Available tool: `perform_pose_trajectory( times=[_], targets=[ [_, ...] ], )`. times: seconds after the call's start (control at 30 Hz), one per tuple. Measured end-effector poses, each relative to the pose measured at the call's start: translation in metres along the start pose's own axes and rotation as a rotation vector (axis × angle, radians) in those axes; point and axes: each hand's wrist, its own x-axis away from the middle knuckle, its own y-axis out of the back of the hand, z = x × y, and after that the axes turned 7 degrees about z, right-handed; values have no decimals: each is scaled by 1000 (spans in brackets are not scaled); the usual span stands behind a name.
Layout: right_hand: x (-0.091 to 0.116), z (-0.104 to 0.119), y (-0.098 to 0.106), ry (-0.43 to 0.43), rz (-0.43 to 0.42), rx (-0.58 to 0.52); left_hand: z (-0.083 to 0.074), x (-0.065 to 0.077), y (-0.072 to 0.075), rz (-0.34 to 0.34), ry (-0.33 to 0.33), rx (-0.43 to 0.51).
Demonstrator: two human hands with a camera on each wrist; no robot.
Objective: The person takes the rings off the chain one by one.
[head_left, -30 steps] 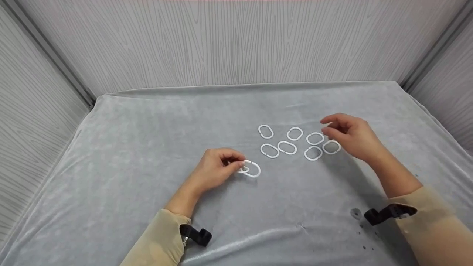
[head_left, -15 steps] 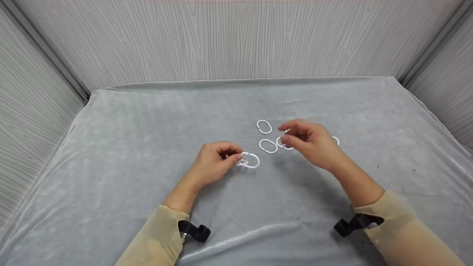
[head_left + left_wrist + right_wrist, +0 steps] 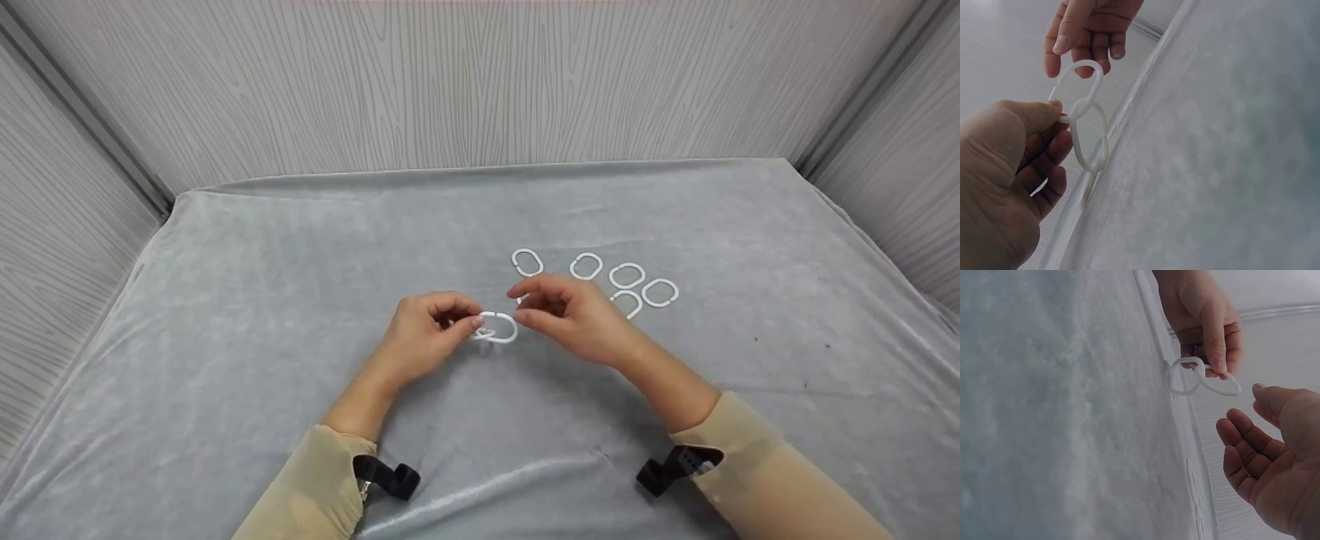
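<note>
My left hand (image 3: 427,330) pinches a white oval ring (image 3: 515,327) between thumb and forefinger. In the left wrist view a narrow gap shows in this ring's side, and a second white ring (image 3: 1076,143) hangs linked through it. A third link (image 3: 1090,185) dangles below that one, partly seen. Just right of the pinched ring is my right hand (image 3: 574,319), its fingers loosely bent and parted. The right wrist view shows nothing between the right hand's thumb (image 3: 1278,399) and fingers, which stand apart from the ring.
Several loose white rings (image 3: 660,280) lie on the grey cloth-covered table (image 3: 315,247) beyond and right of my right hand. That hand hides some of them partly or wholly. Wood-patterned panels (image 3: 480,90) stand at the back and both sides.
My right hand has come left and slightly toward me, from over the right-hand loose rings to beside the pinched ring. My left hand keeps its pinch, almost in place.
</note>
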Motion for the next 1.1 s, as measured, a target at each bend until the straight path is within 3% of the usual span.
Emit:
perform_pose_trajectory(
  times=[0.27, 0.63, 1.1],
  targets=[
    [1, -8, -5, 30, 4, -36, 1, -3, -1, 2, -34, -9],
    [1, -20, -4, 47, 7, -80, 0, -2, 1, -23, -25, -3],
    [2, -26, -13, 38, 47, -124, 0, 2, 1, 7, -7, -17]
  ],
)
